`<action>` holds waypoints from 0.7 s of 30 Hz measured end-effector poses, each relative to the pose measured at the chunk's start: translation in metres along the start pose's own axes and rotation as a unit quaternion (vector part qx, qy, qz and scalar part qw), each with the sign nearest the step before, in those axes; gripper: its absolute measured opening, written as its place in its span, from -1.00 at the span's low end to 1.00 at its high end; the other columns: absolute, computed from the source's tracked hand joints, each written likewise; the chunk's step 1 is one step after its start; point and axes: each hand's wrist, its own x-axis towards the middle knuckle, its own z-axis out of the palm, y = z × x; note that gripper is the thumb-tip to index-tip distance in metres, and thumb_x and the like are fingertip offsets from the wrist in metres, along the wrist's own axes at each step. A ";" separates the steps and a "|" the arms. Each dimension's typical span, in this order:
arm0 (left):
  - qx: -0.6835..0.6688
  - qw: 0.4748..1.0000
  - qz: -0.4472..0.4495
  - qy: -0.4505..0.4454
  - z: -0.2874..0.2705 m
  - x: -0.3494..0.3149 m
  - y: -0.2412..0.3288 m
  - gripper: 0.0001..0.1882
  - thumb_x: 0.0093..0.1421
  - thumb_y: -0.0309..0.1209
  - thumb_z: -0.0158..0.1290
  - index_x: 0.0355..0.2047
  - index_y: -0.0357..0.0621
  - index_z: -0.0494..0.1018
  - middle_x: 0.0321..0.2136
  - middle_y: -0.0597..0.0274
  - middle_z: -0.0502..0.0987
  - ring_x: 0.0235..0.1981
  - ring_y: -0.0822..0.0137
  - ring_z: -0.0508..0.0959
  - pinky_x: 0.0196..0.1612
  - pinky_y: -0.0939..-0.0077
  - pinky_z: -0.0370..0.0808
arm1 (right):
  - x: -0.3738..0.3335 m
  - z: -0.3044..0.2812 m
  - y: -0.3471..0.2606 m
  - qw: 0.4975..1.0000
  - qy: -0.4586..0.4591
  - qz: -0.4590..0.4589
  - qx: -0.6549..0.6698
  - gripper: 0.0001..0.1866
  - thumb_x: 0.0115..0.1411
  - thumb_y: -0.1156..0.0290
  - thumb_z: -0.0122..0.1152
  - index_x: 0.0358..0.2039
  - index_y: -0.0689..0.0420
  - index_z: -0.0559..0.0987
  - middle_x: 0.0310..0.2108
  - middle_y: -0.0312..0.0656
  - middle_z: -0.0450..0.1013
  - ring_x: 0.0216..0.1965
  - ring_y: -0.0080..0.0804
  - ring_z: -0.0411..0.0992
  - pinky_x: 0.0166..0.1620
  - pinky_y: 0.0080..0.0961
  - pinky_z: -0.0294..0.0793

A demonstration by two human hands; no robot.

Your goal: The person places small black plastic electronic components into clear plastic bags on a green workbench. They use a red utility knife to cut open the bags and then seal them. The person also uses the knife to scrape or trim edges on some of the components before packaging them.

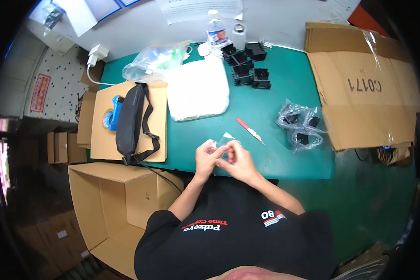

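The person's left hand (205, 161) and right hand (238, 162) pinch a clear plastic bag (225, 139), apparently handling its edge; the next move likely calls for careful fingerwork.

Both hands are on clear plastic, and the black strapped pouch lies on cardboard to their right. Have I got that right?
Not quite: the head view shows the black strapped pouch lying on cardboard to the left, not the right; the left hand and right hand are indeed on clear plastic.
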 end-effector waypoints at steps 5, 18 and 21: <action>-0.178 0.974 -0.094 -0.108 0.010 0.014 0.007 -0.62 0.23 -0.17 0.31 -0.48 -0.10 0.39 -0.57 0.34 0.52 -0.58 0.56 0.48 -0.53 0.71 0.38 | 0.015 0.004 0.047 0.987 -0.071 -0.035 0.138 -0.72 0.22 0.39 0.40 -0.33 0.13 0.39 -0.53 -0.41 0.31 -0.53 -0.67 0.30 -0.48 -0.57 0.30; 0.344 0.916 0.203 -0.023 0.045 0.007 0.041 -0.62 0.13 -0.56 0.25 -0.60 -0.28 0.21 -0.64 0.09 0.21 -0.64 0.12 0.27 -0.53 0.24 0.24 | 0.006 -0.027 0.013 0.987 0.161 -0.011 0.025 -0.72 0.11 0.63 0.22 -0.19 0.18 0.38 -0.44 -0.21 0.37 -0.47 -0.35 0.42 -0.29 -0.38 0.44; 0.389 0.883 0.262 0.007 0.043 0.013 0.037 -0.72 0.15 -0.63 0.17 -0.54 -0.26 0.24 -0.60 0.07 0.24 -0.61 0.03 0.32 -0.50 0.18 0.30 | 0.014 -0.031 0.037 0.986 0.164 0.004 -0.022 -0.77 0.14 0.64 0.19 -0.22 0.18 0.40 -0.57 -0.23 0.28 -0.56 -0.39 0.32 -0.42 -0.38 0.34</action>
